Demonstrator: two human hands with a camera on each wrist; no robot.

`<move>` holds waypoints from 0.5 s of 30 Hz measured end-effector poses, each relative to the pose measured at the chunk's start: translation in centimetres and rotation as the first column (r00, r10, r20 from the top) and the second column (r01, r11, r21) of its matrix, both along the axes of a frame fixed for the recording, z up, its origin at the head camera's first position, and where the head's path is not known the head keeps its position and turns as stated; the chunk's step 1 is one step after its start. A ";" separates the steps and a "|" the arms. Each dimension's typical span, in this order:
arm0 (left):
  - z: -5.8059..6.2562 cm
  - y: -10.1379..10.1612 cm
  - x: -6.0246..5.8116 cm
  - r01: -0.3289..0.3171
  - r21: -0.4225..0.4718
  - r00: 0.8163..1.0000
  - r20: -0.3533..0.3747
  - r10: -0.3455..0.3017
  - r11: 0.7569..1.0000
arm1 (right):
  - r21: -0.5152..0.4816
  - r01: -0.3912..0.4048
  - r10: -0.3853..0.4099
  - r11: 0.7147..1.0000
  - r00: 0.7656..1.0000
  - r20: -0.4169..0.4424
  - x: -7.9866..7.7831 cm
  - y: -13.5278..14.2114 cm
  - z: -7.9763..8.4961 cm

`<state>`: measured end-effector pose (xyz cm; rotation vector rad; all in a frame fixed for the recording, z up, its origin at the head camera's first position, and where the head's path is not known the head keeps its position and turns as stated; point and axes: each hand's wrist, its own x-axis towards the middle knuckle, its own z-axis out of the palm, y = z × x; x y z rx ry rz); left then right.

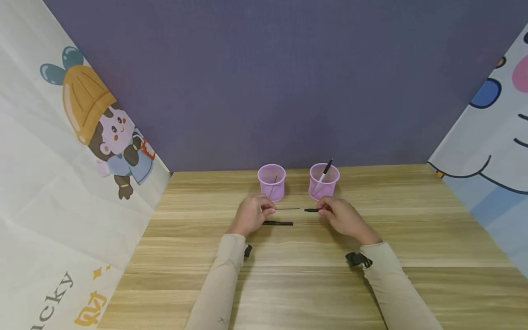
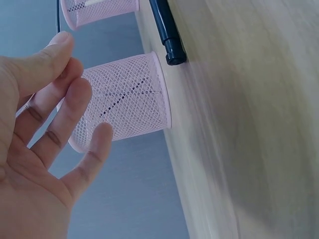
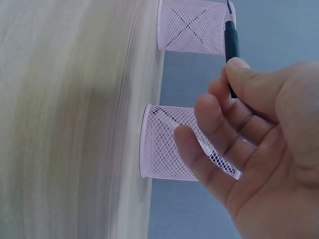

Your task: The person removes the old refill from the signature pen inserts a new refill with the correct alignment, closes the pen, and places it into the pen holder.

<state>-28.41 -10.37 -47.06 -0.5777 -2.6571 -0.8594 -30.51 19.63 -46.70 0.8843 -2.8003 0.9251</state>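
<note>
My left hand (image 1: pixel 252 213) pinches one end of a thin dark pen refill (image 1: pixel 287 209) between thumb and forefinger. In the right hand (image 1: pixel 340 217), thumb and fingertips pinch a short black pen part (image 3: pixel 231 42). The two pieces point at each other end to end above the table; a pale bit shows between them, and I cannot tell whether they touch. Below the left hand lies a black pen barrel (image 1: pixel 279 223), seen close up as a dark tube (image 2: pixel 167 32) in the left wrist view.
Behind the hands stand two pink mesh cups on the wooden table (image 1: pixel 297 284). The left cup (image 1: pixel 278 192) holds a thin dark stick; the right cup (image 1: pixel 313 189) holds a black-and-white pen (image 1: pixel 327 168). A grey-blue panel (image 1: pixel 288 82) rises at the back.
</note>
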 end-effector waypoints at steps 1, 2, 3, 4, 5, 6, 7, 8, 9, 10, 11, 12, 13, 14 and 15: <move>0.0 0.0 0.0 0.000 0.001 1.000 -0.002 0.000 1.000 | 0.001 0.000 0.000 1.000 1.000 0.000 0.0 0.0 0.0; -0.1 0.0 0.0 -0.001 -0.001 1.000 -0.002 0.001 1.000 | 0.004 0.000 0.000 1.000 1.000 -0.001 0.0 0.0 0.0; -0.1 0.0 -0.1 -0.004 0.000 1.000 0.000 0.004 1.000 | 0.005 0.000 0.000 1.000 1.000 -0.001 0.0 0.1 0.0; -0.1 0.0 -0.1 -0.005 0.001 1.000 -0.001 0.005 1.000 | 0.006 0.000 0.000 1.000 1.000 -0.001 -0.1 0.1 -0.1; -0.1 0.0 -0.1 -0.008 0.001 1.000 0.000 0.008 1.000 | 0.006 0.000 0.000 1.000 1.000 -0.003 -0.1 0.1 -0.1; -0.2 -0.1 -0.1 -0.011 0.001 1.000 0.000 0.011 1.000 | 0.006 0.000 0.000 1.000 1.000 -0.004 -0.1 0.2 -0.1; -0.2 -0.1 -0.2 -0.015 -0.002 1.000 -0.001 0.015 1.000 | 0.005 -0.001 0.001 1.000 1.000 -0.005 -0.1 0.2 -0.1; -0.2 -0.1 -0.2 -0.018 -0.006 1.000 -0.004 0.018 1.000 | 0.005 -0.002 0.002 1.000 1.000 -0.005 -0.2 0.2 -0.1; -0.3 -0.1 -0.2 -0.020 -0.010 1.000 -0.005 0.020 1.000 | 0.004 -0.002 0.002 1.000 1.000 -0.005 -0.2 0.2 -0.1; -0.3 -0.1 -0.2 -0.021 -0.014 1.000 -0.009 0.021 1.000 | 0.003 -0.004 0.004 1.000 1.000 -0.005 -0.2 0.2 -0.2; -0.4 -0.1 -0.2 -0.021 -0.018 1.000 -0.012 0.021 1.000 | 0.004 -0.004 0.004 1.000 1.000 -0.006 -0.2 0.2 -0.2; -0.5 -0.2 -0.2 -0.021 -0.022 1.000 -0.015 0.021 1.000 | 0.004 -0.006 0.006 1.000 1.000 -0.006 -0.2 0.3 -0.2; -0.5 -0.2 -0.2 -0.022 -0.025 1.000 -0.018 0.022 0.999 | 0.004 -0.007 0.007 1.000 1.000 -0.005 -0.3 0.3 -0.2; -0.6 -0.2 -0.2 -0.020 -0.026 1.000 -0.019 0.019 0.999 | 0.004 -0.008 0.008 1.000 1.000 -0.006 -0.3 0.3 -0.2; -0.7 -0.3 -0.2 -0.020 -0.028 1.000 -0.018 0.019 0.999 | 0.002 -0.009 0.009 1.000 1.000 -0.007 -0.3 0.2 -0.2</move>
